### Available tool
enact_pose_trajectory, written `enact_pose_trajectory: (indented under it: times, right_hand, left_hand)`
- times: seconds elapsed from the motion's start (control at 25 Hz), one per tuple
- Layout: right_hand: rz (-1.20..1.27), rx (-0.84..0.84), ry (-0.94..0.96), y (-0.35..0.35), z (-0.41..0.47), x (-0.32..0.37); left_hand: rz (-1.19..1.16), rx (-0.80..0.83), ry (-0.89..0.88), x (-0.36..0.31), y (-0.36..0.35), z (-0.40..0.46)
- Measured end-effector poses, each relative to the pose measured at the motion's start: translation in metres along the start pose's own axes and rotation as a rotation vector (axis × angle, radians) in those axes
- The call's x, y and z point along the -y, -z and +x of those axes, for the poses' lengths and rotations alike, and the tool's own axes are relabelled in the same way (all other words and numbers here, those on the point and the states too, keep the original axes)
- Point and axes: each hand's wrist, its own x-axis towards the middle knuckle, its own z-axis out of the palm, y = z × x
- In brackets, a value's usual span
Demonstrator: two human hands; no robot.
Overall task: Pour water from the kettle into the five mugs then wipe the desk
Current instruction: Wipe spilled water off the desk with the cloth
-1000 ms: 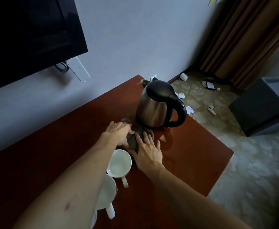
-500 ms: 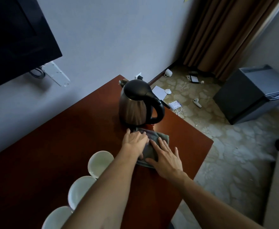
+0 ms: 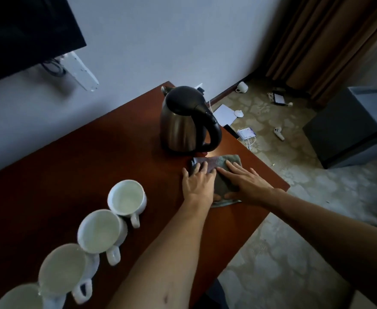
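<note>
Hands: left and right flat on cloth, centre frame.
Kettle: upright, just above cloth.
Mugs: four in a diagonal row, lower left, on desk.

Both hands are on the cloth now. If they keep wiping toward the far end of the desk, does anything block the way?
Yes. The kettle stands on the desk just beyond the cloth, which both the left hand and right hand press flat. The mugs sit off to the left.

On the worktop stand 4 white mugs in view, 1 steel kettle and 1 grey cloth, with 2 hands on it.
</note>
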Motion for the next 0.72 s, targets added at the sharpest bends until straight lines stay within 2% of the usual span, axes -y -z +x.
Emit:
enact_pose_trajectory:
  times: [0.24, 0.4, 0.72]
  right_hand:
    - [-0.244, 0.05, 0.186, -0.007, -0.024, 0.03]
    - [-0.278, 0.05, 0.263, -0.025, -0.04, 0.06]
    - [-0.363, 0.089, 0.478, -0.046, -0.044, 0.136]
  left_hand:
    - [-0.191, -0.025, 0.152, -0.012, -0.032, -0.073]
    - [-0.318, -0.053, 0.209, 0.002, -0.054, -0.12]
    - [-0.432, -0.212, 0.403, 0.033, -0.11, -0.203]
